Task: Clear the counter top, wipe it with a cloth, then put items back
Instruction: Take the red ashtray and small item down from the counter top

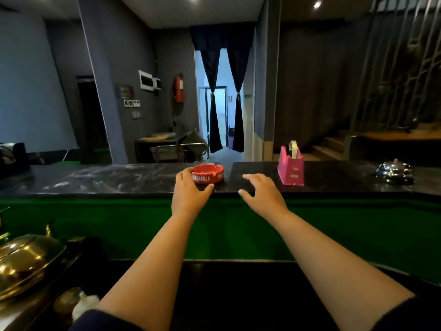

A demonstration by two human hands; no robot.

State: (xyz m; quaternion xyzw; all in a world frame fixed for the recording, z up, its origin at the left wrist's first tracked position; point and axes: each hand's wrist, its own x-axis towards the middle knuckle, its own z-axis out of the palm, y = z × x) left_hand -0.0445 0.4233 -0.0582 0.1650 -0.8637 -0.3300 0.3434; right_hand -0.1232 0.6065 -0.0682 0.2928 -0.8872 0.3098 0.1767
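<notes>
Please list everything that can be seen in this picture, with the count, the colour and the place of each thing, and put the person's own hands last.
counter top: one, dark marbled stone, across the middle
ashtray: one, red with white lettering, centre of the counter
tape dispenser: one, pink, on the counter right of the ashtray
call bell: one, shiny silver, far right of the counter
brass vessel: one, golden, lower left, below the counter
fire extinguisher: one, red, on the back wall
curtains: two, dark blue, tied at the doorway
left hand: one, fingers around the ashtray's left side
right hand: one, open, over the counter, holding nothing
</notes>
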